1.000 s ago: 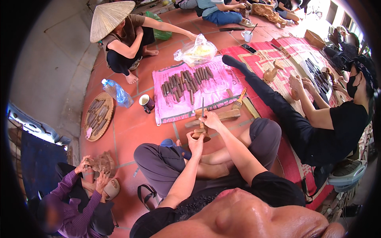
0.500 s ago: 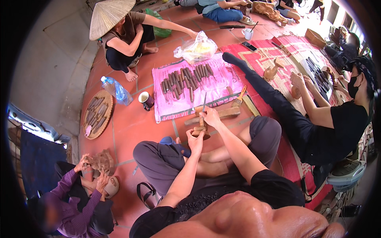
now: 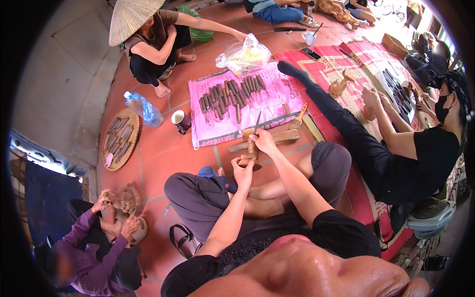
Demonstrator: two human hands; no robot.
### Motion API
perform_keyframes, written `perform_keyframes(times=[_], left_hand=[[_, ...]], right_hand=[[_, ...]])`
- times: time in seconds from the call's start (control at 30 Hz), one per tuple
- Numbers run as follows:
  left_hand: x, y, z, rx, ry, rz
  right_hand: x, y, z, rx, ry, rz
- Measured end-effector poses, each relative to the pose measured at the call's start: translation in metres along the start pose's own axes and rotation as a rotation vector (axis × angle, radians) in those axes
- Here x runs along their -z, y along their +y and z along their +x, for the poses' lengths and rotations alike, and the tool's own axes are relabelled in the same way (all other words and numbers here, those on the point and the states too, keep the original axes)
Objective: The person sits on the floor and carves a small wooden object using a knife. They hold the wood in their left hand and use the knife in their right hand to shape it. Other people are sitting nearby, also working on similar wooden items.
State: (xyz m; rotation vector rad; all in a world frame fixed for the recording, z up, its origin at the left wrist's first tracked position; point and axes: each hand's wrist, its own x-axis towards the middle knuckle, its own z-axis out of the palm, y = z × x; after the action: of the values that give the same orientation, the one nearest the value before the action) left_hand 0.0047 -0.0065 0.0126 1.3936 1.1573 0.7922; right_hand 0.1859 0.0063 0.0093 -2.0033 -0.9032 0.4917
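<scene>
So my left hand (image 3: 242, 176) was wrapped around the lower end of a wooden carving (image 3: 253, 152), my right hand (image 3: 264, 140) pinching a slim tool (image 3: 258, 121) by its top. Pink cloth (image 3: 204, 134) lay just past my grip.

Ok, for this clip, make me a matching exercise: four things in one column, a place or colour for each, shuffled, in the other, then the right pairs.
Things
1. carved wooden piece
2. thin dark tool
3. paintbrush
4. round woven tray

Places and colours
A. orange handle
B. in the right hand, its tip pointing away from the person
C. on the tiled floor, full of brown elongated pieces
D. in the left hand, above the crossed legs

Right pairs: 1-D, 2-B, 3-A, 4-C
</scene>
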Motion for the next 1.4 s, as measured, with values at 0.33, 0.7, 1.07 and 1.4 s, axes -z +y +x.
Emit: perform_keyframes(times=[0.33,0.7,1.07,1.4], left_hand=[[-0.006,0.002,-0.001,0.002,-0.018,-0.035],[-0.003,-0.008,0.004,-0.041,-0.003,-0.06],[-0.001,-0.007,0.003,0.018,-0.016,-0.046],[0.001,-0.012,0.007,0.002,-0.01,0.01]], right_hand=[[-0.007,0.016,0.006,-0.019,0.033,-0.095],[-0.003,-0.003,-0.004,0.008,0.014,-0.098],[-0.003,-0.008,-0.008,0.092,-0.039,-0.155],[0.009,-0.006,-0.008,0.12,-0.158,-0.13]])
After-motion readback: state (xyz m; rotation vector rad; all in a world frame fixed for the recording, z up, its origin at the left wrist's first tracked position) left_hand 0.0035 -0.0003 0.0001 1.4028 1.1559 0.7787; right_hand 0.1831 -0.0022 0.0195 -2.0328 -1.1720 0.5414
